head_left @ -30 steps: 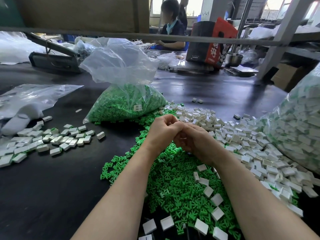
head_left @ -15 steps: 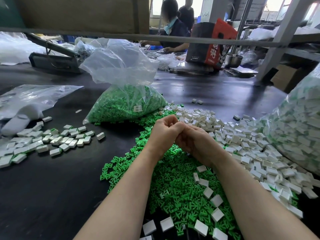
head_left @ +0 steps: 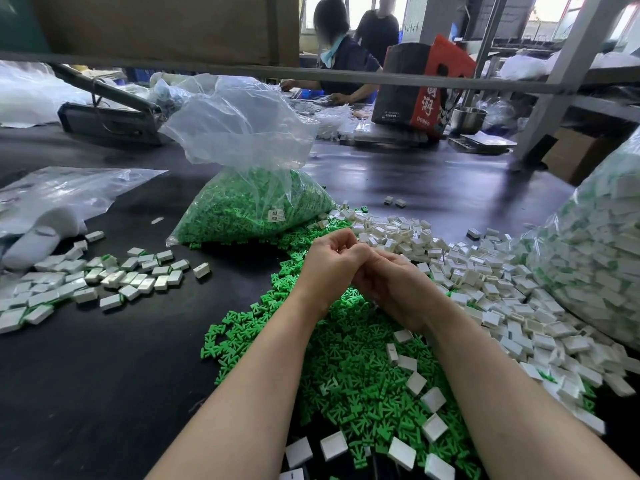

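A: Entry one: your hands?
B: Your left hand point(head_left: 330, 268) and right hand point(head_left: 393, 289) press together, fingers curled inward. What they hold is hidden, so the grip, the piece's long axis and its heading cannot be told.
A: Stock around the grip?
B: Green pieces point(head_left: 346, 375) heaped directly beneath it; white blocks point(head_left: 485, 271) spread to its right; a clear bag point(head_left: 249, 202) of green pieces just beyond it; a second bag point(head_left: 595, 258) far right, cut off by the frame.
A: Surface and room?
B: Black table point(head_left: 86, 393); workshop, two people point(head_left: 346, 60) beyond a rail point(head_left: 207, 67).
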Available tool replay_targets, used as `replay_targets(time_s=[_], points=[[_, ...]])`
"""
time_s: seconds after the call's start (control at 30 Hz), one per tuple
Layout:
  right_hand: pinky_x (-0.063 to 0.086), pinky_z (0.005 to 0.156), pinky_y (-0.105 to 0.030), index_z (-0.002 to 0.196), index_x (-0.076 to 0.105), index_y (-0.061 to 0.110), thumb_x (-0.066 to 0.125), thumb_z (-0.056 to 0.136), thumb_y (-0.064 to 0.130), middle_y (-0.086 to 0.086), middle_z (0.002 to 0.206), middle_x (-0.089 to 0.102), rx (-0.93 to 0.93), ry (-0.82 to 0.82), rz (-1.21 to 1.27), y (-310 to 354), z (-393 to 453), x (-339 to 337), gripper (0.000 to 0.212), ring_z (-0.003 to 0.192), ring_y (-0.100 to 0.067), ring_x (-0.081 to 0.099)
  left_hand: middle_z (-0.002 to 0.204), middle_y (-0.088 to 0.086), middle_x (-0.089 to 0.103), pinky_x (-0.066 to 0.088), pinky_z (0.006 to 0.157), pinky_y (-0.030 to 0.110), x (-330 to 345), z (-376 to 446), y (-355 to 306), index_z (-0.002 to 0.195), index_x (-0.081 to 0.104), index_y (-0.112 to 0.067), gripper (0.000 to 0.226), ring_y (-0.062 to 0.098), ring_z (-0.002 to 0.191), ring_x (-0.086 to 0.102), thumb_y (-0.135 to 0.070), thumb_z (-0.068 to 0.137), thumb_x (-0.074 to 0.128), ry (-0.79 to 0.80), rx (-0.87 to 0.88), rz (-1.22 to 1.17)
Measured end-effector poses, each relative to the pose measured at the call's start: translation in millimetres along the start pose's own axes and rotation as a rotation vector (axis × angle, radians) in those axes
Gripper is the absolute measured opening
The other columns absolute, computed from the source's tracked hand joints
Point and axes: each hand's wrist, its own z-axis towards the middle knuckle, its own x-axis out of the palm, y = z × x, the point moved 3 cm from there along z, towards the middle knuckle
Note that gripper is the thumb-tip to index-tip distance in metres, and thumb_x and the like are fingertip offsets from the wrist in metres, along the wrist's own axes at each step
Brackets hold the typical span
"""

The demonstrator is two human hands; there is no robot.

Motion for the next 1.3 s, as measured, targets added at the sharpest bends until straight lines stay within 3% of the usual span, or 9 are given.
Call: replay_targets(time_s=[0.3,0.5,0.57,0.67,0.83,0.93,1.07,1.17,1.3], points=[[0.031,0.045,-0.017,0.098,0.06,0.007,0.053,0.092,0.039,0.007,0.062,0.055,-0.008,-0.004,-0.022,0.8,1.6,3.1,0.033,0.053,-0.005,0.044,0.055,0.004,0.041,0.036,0.054,0.033,-1.2,-2.8,-7.6,0.062,0.048,-0.013,0.014,0.019,0.055,0.038,-0.02,0.069,0.057,-0.002,-0.006,0.004],[0.03,0.046,-0.017,0.081,0.062,0.014,0.047,0.094,0.055,0.004,0.056,0.051,-0.047,-0.081,-0.231,9.3,3.4,7.3,0.046,0.049,-0.007,0.042,0.062,0.009,0.044,0.037,0.051,0.022,-8.6,-2.6,-17.0,0.067,0.051,-0.009,0.021,0.015,0.054,0.042,-0.003,0.086,0.056,-0.015,0.037,0.029],[0.032,0.046,-0.015,0.075,0.066,0.016,0.045,0.091,0.057,0.0,0.056,0.054,-0.077,-0.115,-0.342,12.9,2.4,7.7,0.049,0.048,-0.008,0.042,0.06,0.005,0.049,0.037,0.048,0.014,-15.5,-0.5,-20.0,0.066,0.051,-0.011,0.024,0.009,0.052,0.044,-0.002,0.087,0.055,-0.043,0.039,0.064],[0.033,0.045,-0.013,0.075,0.067,0.016,0.046,0.097,0.048,0.002,0.054,0.056,-0.106,-0.18,-0.442,17.4,0.1,2.7,0.044,0.046,-0.006,0.041,0.064,0.001,0.067,0.046,0.051,0.015,-36.8,4.7,-21.4,0.068,0.055,-0.014,0.021,0.01,0.057,0.059,-0.011,0.088,0.059,-0.084,-0.014,0.122],[0.029,0.051,-0.029,0.076,0.066,0.014,0.051,0.101,0.029,0.005,0.052,0.055,-0.136,-0.291,-0.48,21.9,-1.5,-9.6,0.033,0.058,-0.024,0.036,0.069,0.002,0.073,0.058,0.069,0.037,-104.2,7.1,-10.9,0.07,0.064,-0.016,0.017,0.022,0.069,0.07,-0.032,0.076,0.066,-0.353,-0.104,0.54],[0.033,0.051,-0.027,0.076,0.066,0.013,0.053,0.1,0.023,0.005,0.053,0.055,-0.142,-0.357,-0.498,22.7,-2.9,-14.0,0.029,0.055,-0.02,0.039,0.076,0.007,0.071,0.047,0.068,0.032,-139.7,-4.5,-5.8,0.071,0.066,-0.014,0.018,0.031,0.08,0.065,-0.032,0.072,0.064,-0.528,-0.168,0.828],[0.036,0.051,-0.023,0.079,0.065,0.013,0.053,0.1,0.019,0.002,0.058,0.055,-0.15,-0.458,-0.491,25.3,-4.8,-20.2,0.025,0.05,-0.009,0.044,0.096,0.015,0.07,0.042,0.071,0.034,-168.1,-15.2,0.0,0.087,0.072,-0.017,0.012,0.039,0.096,0.063,-0.018,0.077,0.065,-0.723,-0.31,0.979],[0.039,0.058,-0.03,0.081,0.065,0.01,0.052,0.1,0.018,-0.002,0.061,0.055,-0.162,-0.541,-0.495,27.4,-5.9,-24.7,0.023,0.058,-0.016,0.047,0.105,0.015,0.068,0.044,0.078,0.039,-177.2,-18.9,2.6,0.098,0.072,-0.019,0.022,0.041,0.105,0.06,-0.017,0.078,0.063,-0.797,-0.405,1.046],[0.043,0.058,-0.028,0.078,0.062,0.016,0.054,0.098,0.018,-0.001,0.065,0.057,-0.178,-0.626,-0.606,30.5,-7.4,-28.9,0.021,0.062,-0.016,0.052,0.112,0.016,0.066,0.044,0.089,0.044,-183.4,-22.5,6.8,0.107,0.067,-0.018,0.029,0.041,0.112,0.057,-0.016,0.08,0.06,-0.839,-0.473,1.106]])
